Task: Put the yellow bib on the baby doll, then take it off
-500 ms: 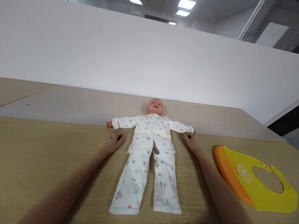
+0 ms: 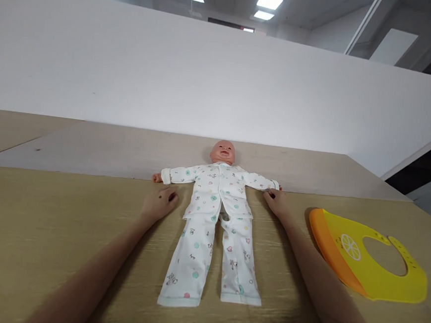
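A baby doll [image 2: 217, 191] in white patterned pyjamas lies on its back on the wooden table [image 2: 46, 228], head away from me, arms spread wide. My left hand [image 2: 159, 203] rests flat on the table just below the doll's left-side sleeve, holding nothing. My right hand [image 2: 277, 203] lies on the table at the end of the other sleeve, fingertips touching its cuff.
A yellow and orange silicone bib [image 2: 367, 263] lies on the table to the right of my right forearm. A white partition wall [image 2: 170, 78] stands behind the table. A second, paler tabletop [image 2: 89, 149] lies beyond the doll's head.
Almost nothing has changed; the view shifted slightly and both hands stay beside the doll's sleeves.
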### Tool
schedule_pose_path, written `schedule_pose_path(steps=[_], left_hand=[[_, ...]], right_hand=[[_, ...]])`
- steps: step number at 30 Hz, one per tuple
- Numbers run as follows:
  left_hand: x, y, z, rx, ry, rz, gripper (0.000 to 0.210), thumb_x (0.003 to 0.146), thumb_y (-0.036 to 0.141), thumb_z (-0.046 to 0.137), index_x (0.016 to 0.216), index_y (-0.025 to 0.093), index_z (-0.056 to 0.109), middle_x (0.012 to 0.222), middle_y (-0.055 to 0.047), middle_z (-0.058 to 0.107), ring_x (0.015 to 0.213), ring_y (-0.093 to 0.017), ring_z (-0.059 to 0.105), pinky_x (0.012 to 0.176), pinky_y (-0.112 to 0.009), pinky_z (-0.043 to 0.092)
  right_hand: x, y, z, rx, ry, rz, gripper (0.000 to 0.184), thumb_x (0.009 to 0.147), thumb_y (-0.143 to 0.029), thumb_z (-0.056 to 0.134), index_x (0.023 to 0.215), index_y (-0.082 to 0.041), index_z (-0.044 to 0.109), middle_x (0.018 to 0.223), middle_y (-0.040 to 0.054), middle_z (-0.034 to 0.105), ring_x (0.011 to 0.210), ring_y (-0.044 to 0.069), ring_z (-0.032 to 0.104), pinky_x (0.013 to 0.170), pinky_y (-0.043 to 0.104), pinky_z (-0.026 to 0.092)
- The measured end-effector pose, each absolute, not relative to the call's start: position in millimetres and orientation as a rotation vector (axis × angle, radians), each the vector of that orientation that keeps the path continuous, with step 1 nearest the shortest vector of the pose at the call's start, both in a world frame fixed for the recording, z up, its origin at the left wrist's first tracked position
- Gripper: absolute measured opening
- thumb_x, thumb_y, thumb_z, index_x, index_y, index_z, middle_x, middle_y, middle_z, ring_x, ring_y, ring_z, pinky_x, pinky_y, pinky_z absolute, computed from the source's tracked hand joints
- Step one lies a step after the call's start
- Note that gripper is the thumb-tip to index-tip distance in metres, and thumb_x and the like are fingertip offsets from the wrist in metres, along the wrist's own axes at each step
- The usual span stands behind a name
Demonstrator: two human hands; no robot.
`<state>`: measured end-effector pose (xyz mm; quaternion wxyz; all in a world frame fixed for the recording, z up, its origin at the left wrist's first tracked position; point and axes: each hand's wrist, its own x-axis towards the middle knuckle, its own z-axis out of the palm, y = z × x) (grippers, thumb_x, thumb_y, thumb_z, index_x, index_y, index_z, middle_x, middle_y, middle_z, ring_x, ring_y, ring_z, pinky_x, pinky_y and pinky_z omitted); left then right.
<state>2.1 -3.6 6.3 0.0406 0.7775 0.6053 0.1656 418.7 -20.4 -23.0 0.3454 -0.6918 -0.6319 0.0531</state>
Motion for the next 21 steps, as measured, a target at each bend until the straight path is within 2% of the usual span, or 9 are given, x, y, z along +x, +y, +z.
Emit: schedule_pose_path(steps=[11, 15, 19, 21], left_hand=[[2, -3, 8, 2.388, 1.851, 0.456, 0.023, 0.085, 0.032, 0.040, 0.079, 0.019, 0.058, 0.087, -0.006, 0.070, 0.070, -0.019, 0.059, 0.056, -0.027, 0.030], [2, -2, 8, 2.382, 1.859, 0.441, 0.024, 0.085, 0.034, 0.040, 0.080, 0.020, 0.058, 0.088, -0.006, 0.069, 0.075, -0.021, 0.061, 0.058, -0.027, 0.032], [2, 1, 9, 2.368, 1.883, 0.383, 0.025, 0.085, 0.036, 0.039, 0.081, 0.020, 0.057, 0.090, -0.006, 0.069, 0.080, -0.023, 0.061, 0.059, -0.028, 0.032], [2, 1, 10, 2.352, 1.863, 0.360, 0.024, 0.085, 0.036, 0.039, 0.080, 0.020, 0.056, 0.090, -0.006, 0.069, 0.079, -0.022, 0.061, 0.059, -0.027, 0.033]], right_hand=[[414, -24, -19, -1.781, -1.603, 0.151, 0.032, 0.075, -0.042, 0.041, 0.053, -0.019, 0.036, 0.051, 0.0002, 0.044, 0.055, 0.013, 0.040, 0.059, 0.026, 0.032], [410, -53, -11, -1.776, -1.578, 0.312, 0.030, 0.072, -0.041, 0.045, 0.054, -0.018, 0.039, 0.053, -0.0009, 0.044, 0.054, 0.011, 0.038, 0.053, 0.024, 0.028], [454, -91, 13, -1.828, -1.099, 0.579, 0.032, 0.066, -0.045, 0.052, 0.052, -0.018, 0.041, 0.049, -0.0036, 0.037, 0.046, 0.007, 0.033, 0.045, 0.022, 0.025], [506, -116, 26, -1.899, -0.795, 0.609, 0.029, 0.062, -0.044, 0.057, 0.058, -0.018, 0.047, 0.048, -0.0040, 0.040, 0.040, 0.006, 0.031, 0.038, 0.021, 0.023]])
